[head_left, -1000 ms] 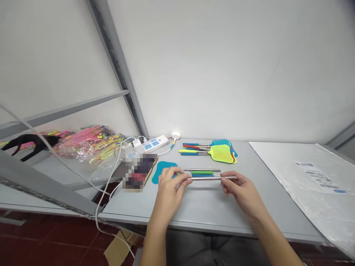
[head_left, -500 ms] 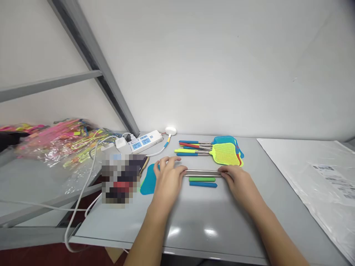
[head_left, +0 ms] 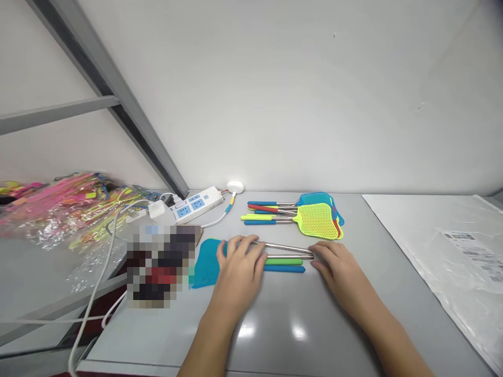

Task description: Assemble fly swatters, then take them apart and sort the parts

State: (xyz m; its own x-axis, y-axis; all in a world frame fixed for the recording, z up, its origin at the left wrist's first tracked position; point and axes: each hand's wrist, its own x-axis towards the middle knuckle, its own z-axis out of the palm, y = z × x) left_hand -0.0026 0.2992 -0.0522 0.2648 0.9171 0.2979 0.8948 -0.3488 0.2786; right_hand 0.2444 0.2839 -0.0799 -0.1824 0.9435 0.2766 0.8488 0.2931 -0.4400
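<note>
My left hand (head_left: 239, 269) lies over the left ends of a pair of steel telescopic rods (head_left: 285, 250), hiding those ends, and its heel is just beside a blue mesh fly swatter head (head_left: 206, 264). My right hand (head_left: 336, 267) has its fingertips on the rods' right ends. Just below the rods lie a green foam handle (head_left: 283, 261) and a blue foam handle (head_left: 283, 268). Farther back, several assembled fly swatters (head_left: 316, 221) with coloured handles lie stacked, a yellow mesh head on top.
A white power strip (head_left: 192, 207) with a plug and cables stands at the table's back edge, next to a round white lamp (head_left: 236, 187). A pixelated object (head_left: 161, 264) sits left of my hands. A bag of pink and yellow items (head_left: 66, 207) lies far left. A plastic sheet (head_left: 432, 246) covers the right.
The steel rods have come down from between my raised hands to lie on the table. My hands have lowered with them. The view has swung, shifting the table's contents left.
</note>
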